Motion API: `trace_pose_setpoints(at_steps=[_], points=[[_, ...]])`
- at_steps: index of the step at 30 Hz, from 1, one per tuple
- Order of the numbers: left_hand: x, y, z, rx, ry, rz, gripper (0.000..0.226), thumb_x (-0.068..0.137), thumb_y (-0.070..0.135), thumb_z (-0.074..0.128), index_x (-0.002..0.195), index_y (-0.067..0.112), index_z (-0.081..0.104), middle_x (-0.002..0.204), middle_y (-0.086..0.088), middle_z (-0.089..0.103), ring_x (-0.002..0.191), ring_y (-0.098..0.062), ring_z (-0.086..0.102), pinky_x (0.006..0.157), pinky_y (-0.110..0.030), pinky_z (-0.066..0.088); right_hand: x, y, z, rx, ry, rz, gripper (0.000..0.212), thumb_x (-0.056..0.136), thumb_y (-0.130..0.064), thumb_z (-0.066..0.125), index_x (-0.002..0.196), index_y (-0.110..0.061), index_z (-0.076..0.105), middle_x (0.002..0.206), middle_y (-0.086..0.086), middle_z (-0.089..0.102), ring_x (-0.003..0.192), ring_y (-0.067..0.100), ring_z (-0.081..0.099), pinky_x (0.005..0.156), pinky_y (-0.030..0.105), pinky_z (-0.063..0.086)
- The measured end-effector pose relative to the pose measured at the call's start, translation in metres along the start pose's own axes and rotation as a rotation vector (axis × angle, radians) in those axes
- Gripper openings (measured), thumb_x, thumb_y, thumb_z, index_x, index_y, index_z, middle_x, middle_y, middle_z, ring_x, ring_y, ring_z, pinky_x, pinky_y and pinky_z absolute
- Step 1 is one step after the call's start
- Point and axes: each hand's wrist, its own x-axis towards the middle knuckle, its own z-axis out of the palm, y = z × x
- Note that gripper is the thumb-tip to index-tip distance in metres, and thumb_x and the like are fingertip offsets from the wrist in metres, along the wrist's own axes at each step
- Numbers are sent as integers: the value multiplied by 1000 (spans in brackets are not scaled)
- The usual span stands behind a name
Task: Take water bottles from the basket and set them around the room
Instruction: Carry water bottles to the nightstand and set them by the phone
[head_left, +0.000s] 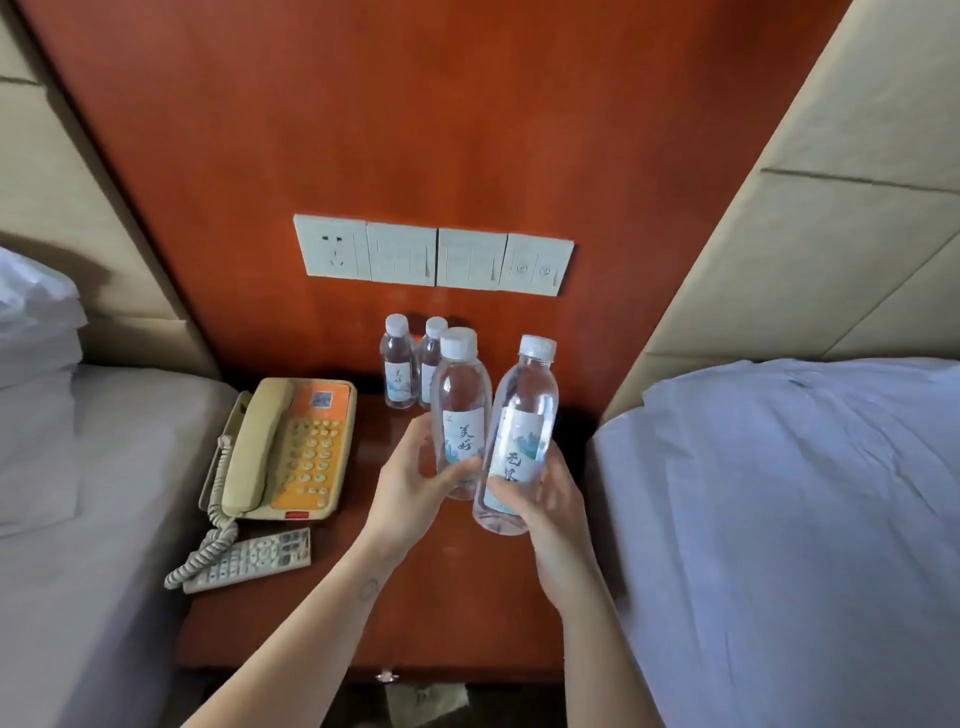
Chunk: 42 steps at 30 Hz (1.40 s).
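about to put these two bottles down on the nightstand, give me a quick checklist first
1. Left hand grips its bottle: ok.
2. Right hand grips the tilted bottle: ok.
3. Both caps on: ok.
4. Bare nightstand surface in front of the two standing bottles: ok.
5. Telephone and remote control lie left, clear of that spot: ok.
6. Caps screwed tight: cannot tell.

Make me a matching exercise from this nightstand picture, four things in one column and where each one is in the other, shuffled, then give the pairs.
1. left-hand bottle
2. telephone
3. remote control
4. two standing bottles

A. at the back of the nightstand, below the wall switches
B. lying in front of the phone
C. held upright above the nightstand
D. on the nightstand's left side, handset on its cradle

Pairs: 1-C, 2-D, 3-B, 4-A
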Motion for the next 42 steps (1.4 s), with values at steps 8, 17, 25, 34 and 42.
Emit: trace_pose_setpoints(at_steps=[8, 17, 25, 34, 42], points=[[89, -131, 5, 157, 100, 99, 39, 83, 30, 75, 113, 40, 51, 100, 24, 67, 92, 5, 64, 68, -14, 54, 91, 123, 7, -88, 75, -122, 48, 80, -16, 76, 113, -44, 55, 108, -12, 69, 104, 16, 67, 81, 28, 56], [150, -193, 33, 219, 193, 296, 51, 81, 19, 77, 119, 26, 43, 116, 6, 46, 104, -3, 56, 91, -21, 51, 179, 170, -19, -94, 225, -317, 55, 81, -4, 72, 123, -28, 44, 123, -1, 59, 108, 0, 61, 80, 17, 52], [172, -197, 51, 393, 438, 325, 48, 86, 36, 70, 126, 32, 45, 93, 9, 57, 89, -10, 55, 79, -28, 49, 209, 169, -19, -416, 339, -358, 64, 87, -19, 69, 144, -23, 40, 131, -5, 52, 115, 5, 53, 97, 20, 44], [173, -195, 50, 416, 471, 323, 60, 87, 22, 70, 128, 35, 27, 85, 16, 55, 75, -2, 59, 67, -22, 48, 219, 166, -12, -428, 397, -353, 50, 84, -23, 74, 128, -23, 51, 125, -6, 65, 106, 0, 61, 72, -6, 39], [182, -194, 36, 625, 400, 315, 21, 94, 12, 57, 109, 21, 45, 97, 5, 62, 84, -23, 59, 79, -46, 51, 229, 165, -7, -510, 443, -306, 51, 85, -32, 71, 131, -31, 48, 123, -10, 67, 109, 7, 64, 83, 16, 45]])
